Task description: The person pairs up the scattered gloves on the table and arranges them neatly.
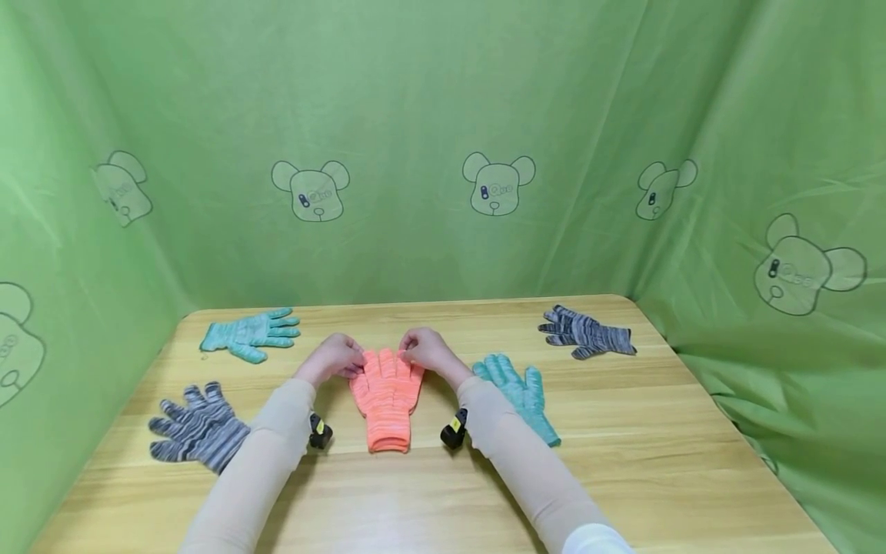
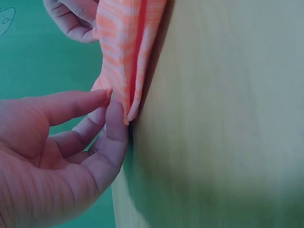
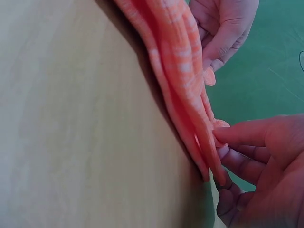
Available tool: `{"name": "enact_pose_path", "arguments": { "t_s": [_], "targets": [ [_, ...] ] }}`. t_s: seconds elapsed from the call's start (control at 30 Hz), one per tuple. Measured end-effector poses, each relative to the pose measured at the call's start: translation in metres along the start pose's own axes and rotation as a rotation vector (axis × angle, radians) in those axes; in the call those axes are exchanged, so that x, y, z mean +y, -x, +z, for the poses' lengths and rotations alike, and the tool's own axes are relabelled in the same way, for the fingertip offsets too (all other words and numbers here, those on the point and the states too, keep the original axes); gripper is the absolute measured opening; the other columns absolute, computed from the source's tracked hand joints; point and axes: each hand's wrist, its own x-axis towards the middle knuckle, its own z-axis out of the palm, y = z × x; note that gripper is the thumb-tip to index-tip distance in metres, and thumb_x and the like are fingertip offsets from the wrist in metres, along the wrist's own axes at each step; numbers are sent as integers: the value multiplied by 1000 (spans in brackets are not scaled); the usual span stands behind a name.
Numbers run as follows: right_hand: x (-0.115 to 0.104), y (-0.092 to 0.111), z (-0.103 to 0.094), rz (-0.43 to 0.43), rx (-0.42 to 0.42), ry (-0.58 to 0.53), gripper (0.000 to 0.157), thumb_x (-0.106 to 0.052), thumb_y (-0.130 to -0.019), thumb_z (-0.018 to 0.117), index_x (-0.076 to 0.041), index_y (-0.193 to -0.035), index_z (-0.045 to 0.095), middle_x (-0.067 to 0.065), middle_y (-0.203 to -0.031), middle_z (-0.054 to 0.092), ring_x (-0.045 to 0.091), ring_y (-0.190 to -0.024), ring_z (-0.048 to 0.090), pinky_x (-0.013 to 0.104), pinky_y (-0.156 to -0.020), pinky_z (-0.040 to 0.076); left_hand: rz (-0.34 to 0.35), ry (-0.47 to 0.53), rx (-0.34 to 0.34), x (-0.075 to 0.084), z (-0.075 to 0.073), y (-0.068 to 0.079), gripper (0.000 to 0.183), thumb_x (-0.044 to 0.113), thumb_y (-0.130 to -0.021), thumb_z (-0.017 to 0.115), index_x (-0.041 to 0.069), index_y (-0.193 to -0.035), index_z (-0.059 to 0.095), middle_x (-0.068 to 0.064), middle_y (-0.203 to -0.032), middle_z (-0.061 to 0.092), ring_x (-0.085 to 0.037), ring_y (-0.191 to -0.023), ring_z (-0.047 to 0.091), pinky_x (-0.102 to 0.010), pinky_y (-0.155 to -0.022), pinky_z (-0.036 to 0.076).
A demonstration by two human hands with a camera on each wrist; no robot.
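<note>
Orange-pink knitted gloves (image 1: 389, 392), seemingly two layered together, lie in the middle of the table with fingers pointing away and the cuff towards me. My left hand (image 1: 337, 357) pinches a fingertip at their left side; in the left wrist view the thumb and index finger (image 2: 76, 105) meet on the fabric. At the right side my right hand (image 1: 428, 352) pinches another fingertip. The right wrist view shows this hand (image 3: 270, 161) with thumb and fingers on the orange knit (image 3: 178, 66), whose layers stand slightly apart at the edge.
A green glove (image 1: 252, 334) lies at the back left, a grey striped glove (image 1: 197, 431) at the front left. Another green glove (image 1: 519, 388) is beside my right forearm; a dark grey glove (image 1: 587, 333) lies back right. Green curtains (image 1: 415, 254) surround the wooden table (image 1: 657, 462).
</note>
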Motion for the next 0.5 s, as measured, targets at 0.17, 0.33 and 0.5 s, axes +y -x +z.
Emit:
{"name": "enact_pose_path", "arguments": {
  "t_s": [0.17,0.33,0.5],
  "targets": [
    [1,-1,1,-6,4,20,5,-5,-85,69,-5,-89,67,4,-82,59,14,-70,51,21,-58,43,-6,-31,22,0,1,0,20,-3,-89,59,-10,-108,62,-7,-79,65,-10,-62,58,-22,-61,55],
    [1,0,-1,-8,3,15,10,-7,-84,69,-5,-94,67,5,-87,62,14,-75,53,21,-63,45,-7,-41,21,0,-2,2,20,-1,-89,60,-8,-107,62,-7,-80,65,-11,-64,58,-23,-62,55],
    [5,5,-10,34,13,-16,17,-9,-84,68,-5,-101,65,7,-91,61,15,-74,53,23,-61,46,4,-94,1,-2,-9,11,20,2,-88,62,-7,-106,64,-5,-78,62,-12,-68,57,-25,-63,54]
  ]
}}
